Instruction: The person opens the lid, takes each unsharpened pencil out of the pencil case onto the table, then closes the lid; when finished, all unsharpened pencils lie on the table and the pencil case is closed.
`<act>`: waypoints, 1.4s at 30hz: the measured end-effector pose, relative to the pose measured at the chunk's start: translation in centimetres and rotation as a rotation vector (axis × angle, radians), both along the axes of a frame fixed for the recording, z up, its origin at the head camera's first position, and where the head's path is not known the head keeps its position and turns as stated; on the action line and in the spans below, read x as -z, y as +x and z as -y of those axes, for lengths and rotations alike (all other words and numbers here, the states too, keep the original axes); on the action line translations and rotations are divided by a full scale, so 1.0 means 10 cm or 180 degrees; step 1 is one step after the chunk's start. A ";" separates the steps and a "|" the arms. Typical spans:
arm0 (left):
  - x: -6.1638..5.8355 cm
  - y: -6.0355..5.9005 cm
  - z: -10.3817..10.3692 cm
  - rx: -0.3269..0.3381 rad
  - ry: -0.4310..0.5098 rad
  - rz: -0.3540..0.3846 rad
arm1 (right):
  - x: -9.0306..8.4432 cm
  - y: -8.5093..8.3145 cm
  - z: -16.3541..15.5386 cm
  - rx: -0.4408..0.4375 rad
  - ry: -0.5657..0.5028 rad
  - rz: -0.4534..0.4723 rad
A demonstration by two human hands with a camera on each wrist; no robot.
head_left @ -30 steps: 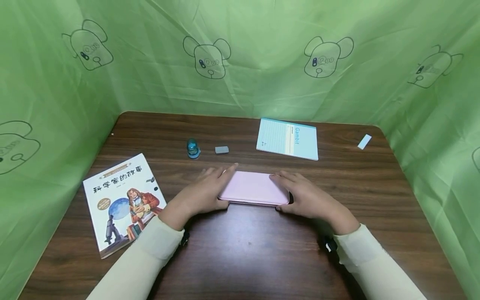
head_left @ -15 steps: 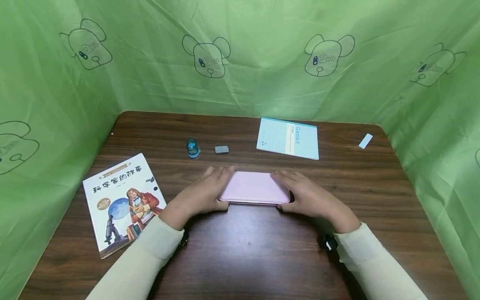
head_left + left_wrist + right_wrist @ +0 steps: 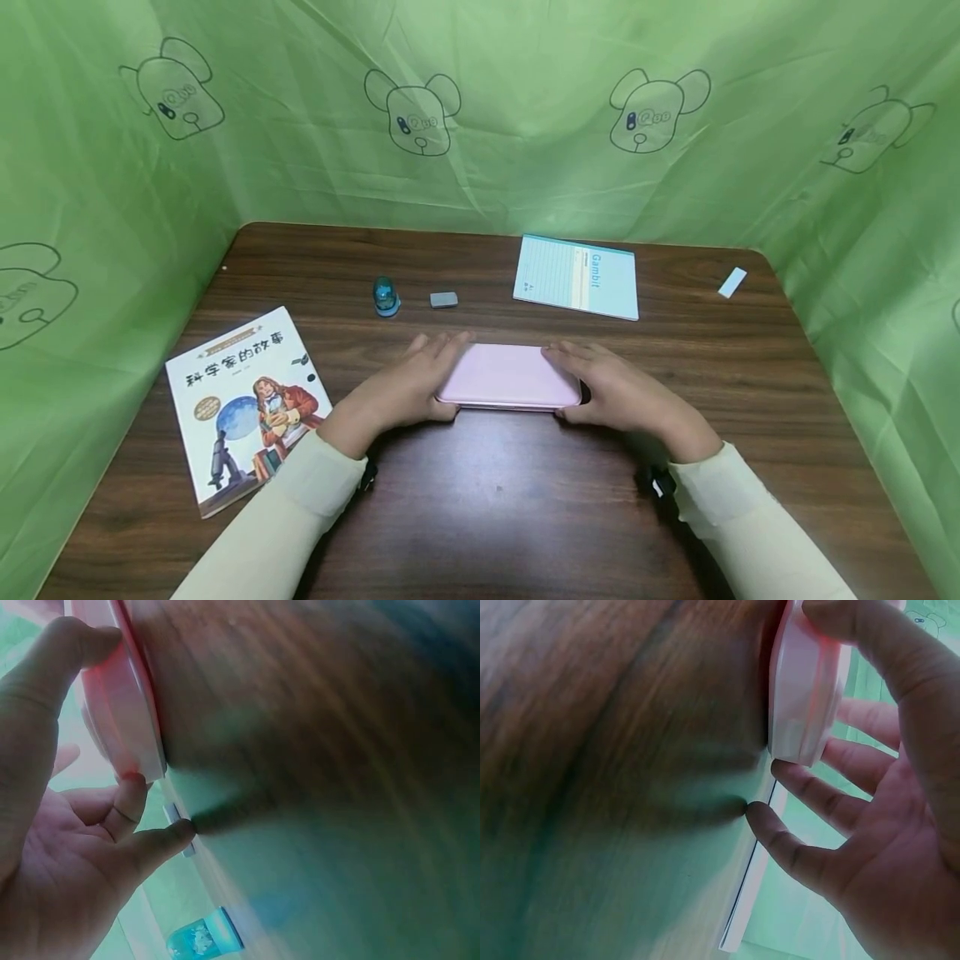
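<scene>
**Pink case held at both ends on a wooden table**

The case (image 3: 510,377) is a flat, pale pink box with rounded corners and a seam running round its side, as the wrist views show (image 3: 124,712) (image 3: 804,690). It lies flat near the middle of the table (image 3: 495,508), its long side across the view. The left hand (image 3: 408,387) grips its left end, thumb on the near edge and fingers curled against the end. The right hand (image 3: 611,392) grips the right end in the same way, thumb on the near edge and fingers (image 3: 817,787) bent under the end.

Bare wood lies between the case and the near table edge. Beyond the case, well apart from it, stand a small blue-green item (image 3: 386,296), a grey eraser (image 3: 444,299) and a light blue notebook (image 3: 576,277). A picture book (image 3: 247,404) lies to the left, near the table's left edge. A small white strip (image 3: 731,282) lies by the far right corner. A green cloth (image 3: 480,108) closes in the table on three sides.
</scene>
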State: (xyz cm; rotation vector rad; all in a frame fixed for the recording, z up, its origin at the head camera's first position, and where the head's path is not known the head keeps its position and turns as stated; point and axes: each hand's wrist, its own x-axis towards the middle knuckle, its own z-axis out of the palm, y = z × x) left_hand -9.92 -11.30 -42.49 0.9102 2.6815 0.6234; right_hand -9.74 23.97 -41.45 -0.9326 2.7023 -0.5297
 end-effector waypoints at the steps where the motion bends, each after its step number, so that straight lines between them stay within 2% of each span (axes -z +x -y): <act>1: 0.00 0.00 0.00 0.0001 0.0007 -0.0002 | 0.00 0.00 0.00 -0.0002 -0.0003 0.0001; 6: -0.01 0.00 0.01 0.0048 0.0115 -0.0011 | -0.02 -0.02 -0.04 -0.0012 -0.0112 -0.0091; 10: -0.02 0.00 0.02 0.0046 0.0210 0.0068 | -0.03 -0.04 -0.06 -0.0066 -0.0208 -0.0137; 13: -0.04 0.00 0.03 -0.0043 0.0258 0.0151 | -0.07 -0.06 -0.07 -0.0065 -0.0244 0.0036; 19: -0.05 0.02 0.07 -0.0232 0.0299 0.0285 | -0.14 -0.07 -0.14 0.0145 -0.0327 0.0560; 24: -0.06 0.07 0.11 -0.0428 0.0333 0.0403 | -0.14 -0.06 -0.20 0.0221 -0.0440 0.0588; 27: -0.05 0.09 0.13 -0.0494 0.0309 0.0408 | -0.14 -0.07 -0.22 0.0223 -0.0558 0.0547; 31: -0.04 0.10 0.14 -0.0485 0.0210 0.0301 | -0.16 -0.08 -0.24 0.0248 -0.0700 0.0503; 38: -0.04 0.14 0.15 -0.0514 -0.0142 0.0280 | -0.20 -0.13 -0.21 0.0441 -0.0817 0.0386; 42: -0.05 0.15 0.15 -0.0488 -0.0224 0.0243 | -0.24 -0.19 -0.19 0.0575 -0.0894 0.0341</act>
